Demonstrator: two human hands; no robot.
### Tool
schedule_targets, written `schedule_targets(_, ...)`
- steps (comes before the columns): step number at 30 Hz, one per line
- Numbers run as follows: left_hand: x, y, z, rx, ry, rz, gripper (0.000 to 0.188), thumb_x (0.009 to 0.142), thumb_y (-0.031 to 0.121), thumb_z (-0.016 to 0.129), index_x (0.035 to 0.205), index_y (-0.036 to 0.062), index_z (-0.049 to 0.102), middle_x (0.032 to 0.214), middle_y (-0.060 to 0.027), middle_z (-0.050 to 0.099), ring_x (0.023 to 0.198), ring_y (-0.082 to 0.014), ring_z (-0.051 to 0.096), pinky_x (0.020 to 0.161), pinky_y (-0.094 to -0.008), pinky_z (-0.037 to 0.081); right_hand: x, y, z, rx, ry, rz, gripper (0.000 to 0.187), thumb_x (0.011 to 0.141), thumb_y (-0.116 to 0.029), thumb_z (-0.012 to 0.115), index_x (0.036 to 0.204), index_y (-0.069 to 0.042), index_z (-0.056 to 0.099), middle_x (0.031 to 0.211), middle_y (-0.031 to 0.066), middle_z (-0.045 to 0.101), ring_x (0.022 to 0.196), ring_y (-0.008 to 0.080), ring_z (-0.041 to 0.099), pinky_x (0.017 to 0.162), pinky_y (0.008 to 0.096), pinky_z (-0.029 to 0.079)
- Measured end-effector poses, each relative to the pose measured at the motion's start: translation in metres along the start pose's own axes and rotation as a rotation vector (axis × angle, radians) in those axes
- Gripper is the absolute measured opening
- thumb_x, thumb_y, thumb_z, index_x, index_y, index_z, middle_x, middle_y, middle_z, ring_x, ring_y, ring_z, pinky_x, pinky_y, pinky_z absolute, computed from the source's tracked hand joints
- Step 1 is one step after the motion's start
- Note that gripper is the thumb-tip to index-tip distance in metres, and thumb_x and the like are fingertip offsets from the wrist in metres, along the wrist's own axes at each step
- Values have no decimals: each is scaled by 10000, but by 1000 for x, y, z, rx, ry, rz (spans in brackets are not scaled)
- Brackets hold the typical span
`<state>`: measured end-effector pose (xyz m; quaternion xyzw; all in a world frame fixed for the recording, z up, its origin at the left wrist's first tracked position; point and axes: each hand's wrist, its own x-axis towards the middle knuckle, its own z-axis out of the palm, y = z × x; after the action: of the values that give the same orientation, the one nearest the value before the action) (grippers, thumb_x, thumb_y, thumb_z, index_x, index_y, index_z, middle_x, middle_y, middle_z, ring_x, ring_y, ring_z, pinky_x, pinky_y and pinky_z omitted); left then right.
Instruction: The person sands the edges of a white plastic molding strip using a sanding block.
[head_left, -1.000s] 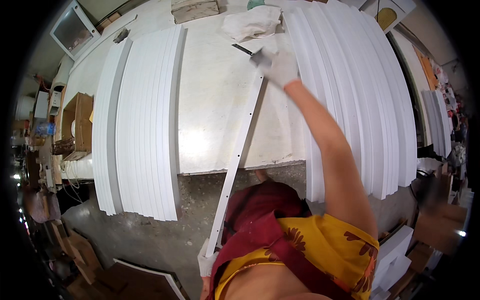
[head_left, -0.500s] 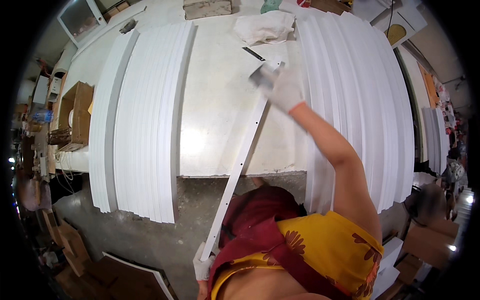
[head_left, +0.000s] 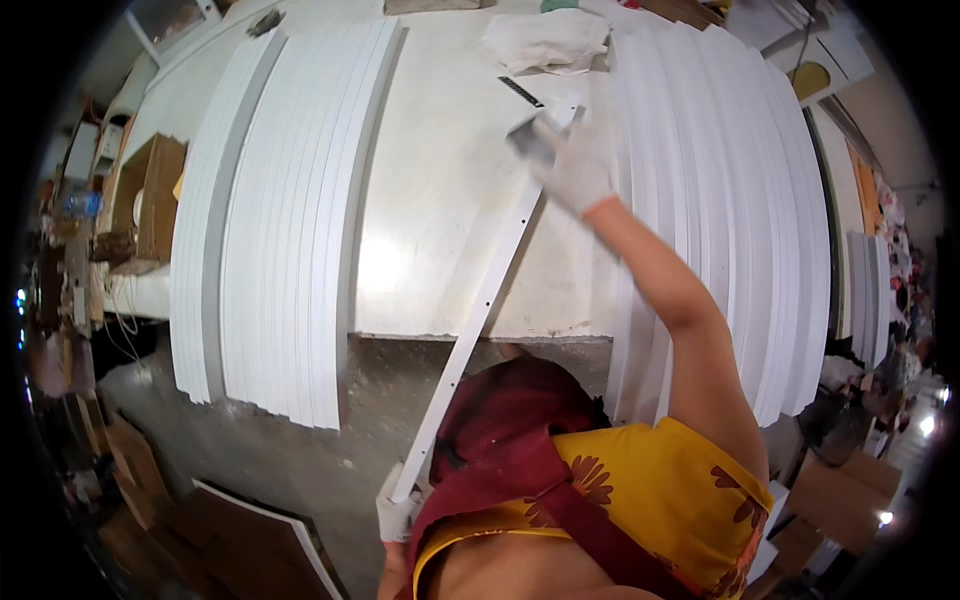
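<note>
A long white strip (head_left: pixel 487 303) with small dark holes along it runs slantwise from the worktable toward my body, its near part past the table edge. At its near end, my left hand (head_left: pixel 396 512) in a white glove is closed around the strip. My right hand (head_left: pixel 580 172), also gloved and blurred by motion, is over the far part of the strip. It grips a grey block (head_left: pixel 532 138) that lies against or just above the strip; contact is unclear. A short black marked piece (head_left: pixel 521 92) rests on the table beyond it.
Stacked white strips stand on the left (head_left: pixel 290 220) and right (head_left: pixel 720 220) of the white worktable (head_left: pixel 420 200), overhanging its front edge. A crumpled white cloth (head_left: pixel 545 42) lies at the back. A cardboard box (head_left: pixel 160 200) sits at far left; a dark panel (head_left: pixel 255 535) is on the floor.
The whole view has shifted slightly, so the table appears higher. My right hand remains by the strip's far end with the grey block; my left hand keeps its hold.
</note>
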<state>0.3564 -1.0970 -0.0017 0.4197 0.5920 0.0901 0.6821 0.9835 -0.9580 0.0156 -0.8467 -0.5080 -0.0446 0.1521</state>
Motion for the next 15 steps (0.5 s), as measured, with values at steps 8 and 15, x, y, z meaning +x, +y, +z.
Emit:
schedule_targets(8, 4, 3, 6, -53, -4, -45, 712, 774, 18, 727, 1441, -57, 490, 1235, -68, 657, 1046, -140, 626, 915, -292, 508, 36, 65, -6, -29, -4, 121, 701, 862, -574, 560, 1434, -169, 541, 1184, 269, 611, 1086, 420, 580, 957, 519, 448)
schedule_targets(15, 17, -17, 10, -154, 46, 107, 722, 770, 94, 775, 1425, -53, 510, 1345, -95, 612, 1148, -165, 611, 967, -305, 496, -82, -76, -10, 15, 46, -273, 407, 889, -399, 581, 1166, -103, 621, 1060, 174, 650, 791, 349, 624, 714, 515, 501)
